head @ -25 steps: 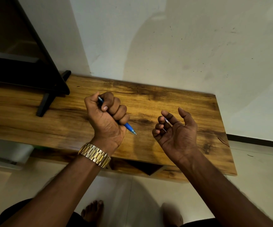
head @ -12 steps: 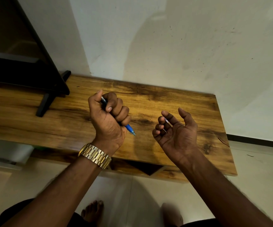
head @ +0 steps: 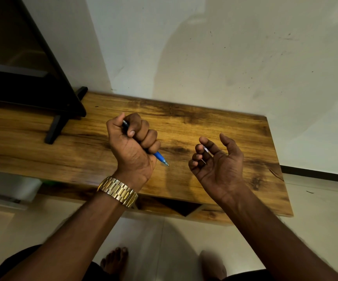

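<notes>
Motion is nearly stalling: left hand [head: 132, 147] is fisting blue pen [head: 160, 157], right hand [head: 218, 163] is cradling slim part [head: 205, 148] in half-curled fingers. Joining is likely pending.

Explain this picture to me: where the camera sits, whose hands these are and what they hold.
There is no machine here. A person wears one wide-angle camera on the head, so you look down along both arms. The left hand, with a gold watch at the wrist, grips a blue pen in a fist, tip pointing down and to the right. The right hand is palm up, its fingers curled round a thin pale sliver, too small to name. Below the hands is a wooden table against a white wall. A black screen stands on the table's left part.
</notes>
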{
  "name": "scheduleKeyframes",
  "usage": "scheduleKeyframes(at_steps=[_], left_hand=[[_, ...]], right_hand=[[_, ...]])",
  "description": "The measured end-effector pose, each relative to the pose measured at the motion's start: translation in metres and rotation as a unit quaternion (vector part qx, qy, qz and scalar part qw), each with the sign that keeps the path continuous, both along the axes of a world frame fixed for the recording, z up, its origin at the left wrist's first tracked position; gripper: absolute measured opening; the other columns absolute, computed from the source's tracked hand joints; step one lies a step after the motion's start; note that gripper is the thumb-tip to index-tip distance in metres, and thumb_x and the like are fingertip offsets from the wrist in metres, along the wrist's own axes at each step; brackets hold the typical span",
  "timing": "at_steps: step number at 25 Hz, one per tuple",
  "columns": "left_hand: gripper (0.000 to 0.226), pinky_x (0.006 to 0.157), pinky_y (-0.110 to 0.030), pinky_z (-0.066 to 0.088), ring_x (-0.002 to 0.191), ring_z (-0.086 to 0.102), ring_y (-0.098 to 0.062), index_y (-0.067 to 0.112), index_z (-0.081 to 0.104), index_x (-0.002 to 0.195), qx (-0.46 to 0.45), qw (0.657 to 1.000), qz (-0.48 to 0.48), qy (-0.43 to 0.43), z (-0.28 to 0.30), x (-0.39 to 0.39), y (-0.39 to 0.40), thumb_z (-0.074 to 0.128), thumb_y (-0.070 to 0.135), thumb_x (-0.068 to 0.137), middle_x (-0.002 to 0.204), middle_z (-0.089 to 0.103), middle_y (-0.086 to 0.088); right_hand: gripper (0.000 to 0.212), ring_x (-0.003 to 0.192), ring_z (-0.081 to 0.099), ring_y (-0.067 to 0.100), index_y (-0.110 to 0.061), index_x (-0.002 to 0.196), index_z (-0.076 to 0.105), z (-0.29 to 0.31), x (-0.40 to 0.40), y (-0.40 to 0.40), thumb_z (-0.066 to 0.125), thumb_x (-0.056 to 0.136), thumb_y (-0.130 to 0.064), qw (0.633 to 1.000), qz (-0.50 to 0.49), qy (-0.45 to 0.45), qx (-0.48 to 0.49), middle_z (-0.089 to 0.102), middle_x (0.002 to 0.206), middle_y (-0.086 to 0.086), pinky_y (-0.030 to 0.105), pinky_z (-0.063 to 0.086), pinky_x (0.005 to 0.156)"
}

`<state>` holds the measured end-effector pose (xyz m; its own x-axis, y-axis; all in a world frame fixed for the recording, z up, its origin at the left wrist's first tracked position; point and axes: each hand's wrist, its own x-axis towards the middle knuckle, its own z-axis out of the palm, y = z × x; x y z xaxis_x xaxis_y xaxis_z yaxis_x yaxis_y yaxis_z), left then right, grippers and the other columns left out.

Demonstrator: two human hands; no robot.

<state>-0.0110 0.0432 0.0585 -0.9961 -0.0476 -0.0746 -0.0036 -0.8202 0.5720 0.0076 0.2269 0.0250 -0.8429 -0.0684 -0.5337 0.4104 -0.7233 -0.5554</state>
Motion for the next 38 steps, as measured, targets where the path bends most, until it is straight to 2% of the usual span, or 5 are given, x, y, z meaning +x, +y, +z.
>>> scheduleKeyframes(at_steps=[8, 23, 27, 30, 38], left_hand=[[0.072, 0.031, -0.016, 0.019, 0.044, 0.008, -0.008, 0.025, 0.044, 0.044, 0.093, 0.995, 0.030, -0.032, -0.001, -0.005, -0.007, 0.022, 0.043, 0.110, 0.054, 0.010, 0.011], [0.072, 0.032, -0.016, 0.019, 0.044, 0.008, -0.008, 0.025, 0.044, 0.044, 0.089, 0.995, 0.028, -0.026, 0.002, -0.005, -0.005, 0.021, 0.042, 0.110, 0.054, 0.010, 0.010], [0.072, 0.030, -0.016, 0.021, 0.043, 0.008, -0.008, 0.024, 0.045, 0.044, 0.094, 0.995, 0.019, -0.022, 0.003, -0.007, -0.002, 0.021, 0.041, 0.110, 0.053, 0.010, 0.010], [0.075, 0.031, -0.017, 0.019, 0.043, 0.007, -0.008, 0.024, 0.045, 0.045, 0.111, 0.993, 0.019, -0.025, 0.005, -0.007, 0.001, 0.022, 0.051, 0.111, 0.054, 0.010, 0.011], [0.074, 0.029, -0.017, 0.021, 0.043, 0.008, -0.007, 0.024, 0.046, 0.044, 0.115, 0.993, -0.002, -0.009, 0.007, -0.007, 0.000, 0.018, 0.041, 0.110, 0.052, 0.011, 0.011]], right_hand=[[0.045, 0.066, 0.061, 0.017, -0.009, 0.096, 0.077, -0.007, 0.005, -0.015, 0.054, 0.106, -0.046, 0.983, 0.111, -0.040, 0.142, 0.072, 0.079, 0.006, 0.031, 0.050, 0.063], [0.056, 0.071, 0.072, 0.020, -0.007, 0.096, 0.082, -0.016, 0.011, -0.020, 0.056, 0.101, -0.056, 0.990, 0.117, -0.037, 0.076, 0.079, 0.090, 0.012, 0.033, 0.056, 0.070], [0.076, 0.102, 0.081, 0.028, -0.001, 0.118, 0.080, -0.015, 0.016, -0.025, 0.046, 0.103, -0.067, 0.993, 0.118, -0.007, 0.017, 0.081, 0.121, 0.021, 0.036, 0.064, 0.089], [0.092, 0.133, 0.071, 0.032, 0.003, 0.138, 0.071, -0.011, 0.019, -0.030, 0.040, 0.103, -0.076, 0.988, 0.138, 0.042, -0.056, 0.070, 0.145, 0.024, 0.041, 0.055, 0.112], [0.097, 0.139, 0.068, 0.033, 0.006, 0.144, 0.065, -0.002, 0.016, -0.026, 0.041, 0.101, -0.077, 0.982, 0.138, 0.080, -0.099, 0.065, 0.150, 0.027, 0.042, 0.056, 0.114]])
